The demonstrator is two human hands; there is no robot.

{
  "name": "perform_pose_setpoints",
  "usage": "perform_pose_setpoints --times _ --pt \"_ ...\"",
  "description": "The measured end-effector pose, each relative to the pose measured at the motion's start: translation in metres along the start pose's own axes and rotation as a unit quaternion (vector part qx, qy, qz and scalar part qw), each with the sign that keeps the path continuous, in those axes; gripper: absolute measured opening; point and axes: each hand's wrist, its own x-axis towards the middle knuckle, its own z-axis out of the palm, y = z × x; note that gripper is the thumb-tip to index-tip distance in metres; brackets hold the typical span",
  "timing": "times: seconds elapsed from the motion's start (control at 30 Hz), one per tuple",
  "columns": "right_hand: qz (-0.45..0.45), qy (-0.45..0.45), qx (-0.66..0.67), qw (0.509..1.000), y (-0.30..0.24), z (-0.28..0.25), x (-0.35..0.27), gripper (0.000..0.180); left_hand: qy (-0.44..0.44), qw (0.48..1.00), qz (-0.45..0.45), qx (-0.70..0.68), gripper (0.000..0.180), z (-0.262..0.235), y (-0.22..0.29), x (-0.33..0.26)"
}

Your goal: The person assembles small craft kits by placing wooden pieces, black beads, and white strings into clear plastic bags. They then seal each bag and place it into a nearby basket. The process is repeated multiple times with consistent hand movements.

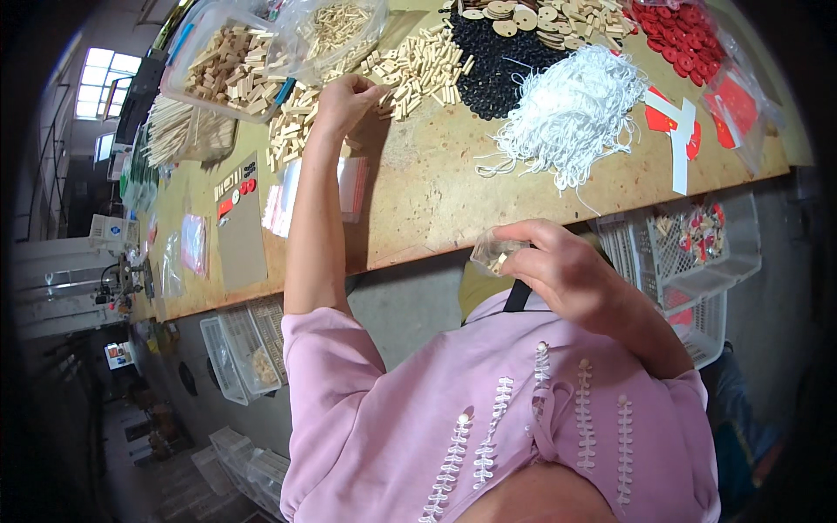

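Observation:
My left hand (347,103) is stretched out over the table, its fingers pinched together at the edge of the small wooden peg pile (427,70). Whatever the fingertips hold is too small to make out. Just to its left lies a heap of small wooden blocks (292,126). Close to my body, beyond the table's front edge, my right hand (558,266) grips a small clear plastic bag (490,253). A few pale wooden pieces show inside the bag.
Across the table (418,192) lie white strings (575,109), black pieces (488,65), red discs (680,44) and wooden discs (523,19). Clear tubs (179,74), flat plastic bags (353,187) and a sample card (241,248) are at left. Baskets (645,261) stand below the front edge.

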Motion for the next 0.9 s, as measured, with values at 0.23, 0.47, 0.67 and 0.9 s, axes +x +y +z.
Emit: perform_pose_setpoints --times 0.23,0.47,0.67,0.9 --pt "0.003 0.031 0.018 0.999 0.006 -0.002 -0.003 0.014 -0.058 0.989 0.059 0.120 0.021 -0.004 -0.009 0.023" --pt "0.005 0.014 0.026 1.000 0.005 -0.003 -0.001 0.014 -0.094 0.990 0.065 -0.085 0.018 -0.023 -0.021 0.005" --pt "-0.010 0.031 0.014 0.999 0.007 -0.001 -0.003 0.011 -0.125 0.986 0.088 0.062 0.017 -0.025 -0.009 0.001" --pt "-0.039 0.038 0.009 0.998 0.010 -0.001 -0.007 0.022 -0.119 0.991 0.042 0.039 0.021 -0.024 -0.022 -0.003"
